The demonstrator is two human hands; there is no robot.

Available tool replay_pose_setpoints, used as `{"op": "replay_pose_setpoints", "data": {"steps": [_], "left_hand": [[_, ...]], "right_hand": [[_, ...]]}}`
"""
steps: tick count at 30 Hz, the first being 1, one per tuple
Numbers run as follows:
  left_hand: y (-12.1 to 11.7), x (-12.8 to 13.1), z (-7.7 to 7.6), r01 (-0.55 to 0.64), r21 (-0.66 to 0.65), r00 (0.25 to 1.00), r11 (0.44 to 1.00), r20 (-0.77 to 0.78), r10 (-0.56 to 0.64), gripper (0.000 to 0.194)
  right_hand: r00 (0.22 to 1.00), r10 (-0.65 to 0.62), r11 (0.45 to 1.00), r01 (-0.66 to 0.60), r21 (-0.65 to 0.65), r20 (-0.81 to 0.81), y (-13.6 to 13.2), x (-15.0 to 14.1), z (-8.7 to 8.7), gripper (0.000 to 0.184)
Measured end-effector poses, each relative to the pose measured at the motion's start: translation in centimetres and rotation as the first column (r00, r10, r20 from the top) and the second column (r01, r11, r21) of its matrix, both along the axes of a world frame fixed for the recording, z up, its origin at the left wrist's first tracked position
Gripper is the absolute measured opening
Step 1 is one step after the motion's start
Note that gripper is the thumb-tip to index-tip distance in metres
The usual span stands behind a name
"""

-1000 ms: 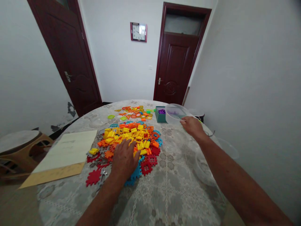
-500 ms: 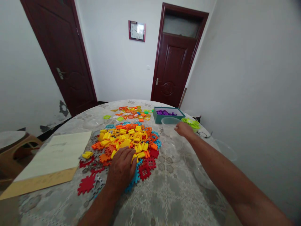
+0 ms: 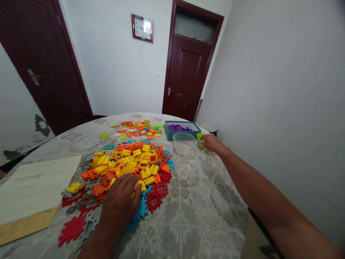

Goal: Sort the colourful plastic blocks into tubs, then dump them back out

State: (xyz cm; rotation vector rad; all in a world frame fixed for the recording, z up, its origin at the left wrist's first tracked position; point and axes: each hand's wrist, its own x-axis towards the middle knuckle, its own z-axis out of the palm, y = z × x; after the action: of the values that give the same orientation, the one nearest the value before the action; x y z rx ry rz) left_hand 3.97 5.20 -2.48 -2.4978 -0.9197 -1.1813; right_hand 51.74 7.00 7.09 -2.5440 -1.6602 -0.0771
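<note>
My left hand (image 3: 121, 196) lies palm down on the near edge of a pile of plastic building pieces (image 3: 129, 167), its fingers stretched out and not gripping. Yellow pieces top the pile, with orange, red, blue and grey gear-edged ones around and below. At the far right, my right hand (image 3: 211, 142) has its fingers curled at a heap of lime-green plastic pieces (image 3: 200, 139), covering part of it. Its fingertips are partly hidden. Just left of that heap stands a clear plastic bowl (image 3: 184, 144).
A green box (image 3: 169, 134) of purple pieces stands behind the bowl. More clear containers (image 3: 225, 187) are on the right side of the patterned tablecloth (image 3: 185, 223). Scattered mixed pieces (image 3: 137, 129) lie at the back, and a paper sheet (image 3: 35, 187) at the left.
My right hand has moved right, from beside the clear bowl to the lime-green heap. My left hand stays on the pile. The view has turned slightly to the right.
</note>
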Motion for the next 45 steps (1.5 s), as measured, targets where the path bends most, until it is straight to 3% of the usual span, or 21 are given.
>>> {"op": "replay_pose_setpoints", "data": {"steps": [4,8,12,20,28,35,39,42,45], "left_hand": [[0.3,-0.2,-0.1,-0.004,0.000,1.000,1.000,-0.005,0.004,0.021],[0.4,-0.3,0.0,-0.009,0.022,1.000,1.000,-0.028,0.010,0.020],[0.2,-0.2,0.2,-0.015,0.034,0.999,0.999,-0.039,0.016,0.018],[0.4,-0.3,-0.1,-0.015,0.004,1.000,1.000,-0.024,0.015,0.019],[-0.7,0.0,0.6,-0.064,-0.133,0.998,0.989,0.005,0.065,0.017],[-1.1,0.0,0.8,-0.151,-0.242,0.988,0.958,-0.011,0.153,0.018],[-1.1,-0.2,0.4,-0.252,-0.311,0.968,0.916,-0.099,0.233,0.022],[-1.1,-0.4,0.5,-0.320,-0.338,0.945,0.885,-0.180,0.273,0.025],[-1.0,-0.7,0.8,-0.388,-0.337,0.919,0.858,-0.212,0.332,0.026]], "right_hand": [[0.992,-0.118,0.993,0.119,-0.017,0.036,-1.8,4.8,0.3,0.043],[0.992,-0.120,0.991,0.122,-0.059,0.030,-2.8,7.3,-1.4,0.039],[0.994,-0.110,0.993,0.110,-0.047,0.005,-2.7,7.9,-2.9,0.039],[0.987,-0.125,0.992,0.123,-0.030,-0.105,-2.0,8.5,-3.4,0.031],[0.961,-0.125,0.992,0.113,-0.061,-0.248,-1.8,8.4,-4.3,0.030],[0.973,-0.147,0.986,0.157,0.048,-0.177,-2.5,8.8,-3.8,0.030],[0.995,-0.093,0.980,0.084,0.178,0.040,-3.3,9.5,-3.2,0.029],[0.983,-0.102,0.968,0.063,0.243,0.153,-4.1,9.0,-1.7,0.033],[0.979,-0.084,0.945,0.020,0.327,0.185,-5.4,6.3,0.9,0.037]]}}
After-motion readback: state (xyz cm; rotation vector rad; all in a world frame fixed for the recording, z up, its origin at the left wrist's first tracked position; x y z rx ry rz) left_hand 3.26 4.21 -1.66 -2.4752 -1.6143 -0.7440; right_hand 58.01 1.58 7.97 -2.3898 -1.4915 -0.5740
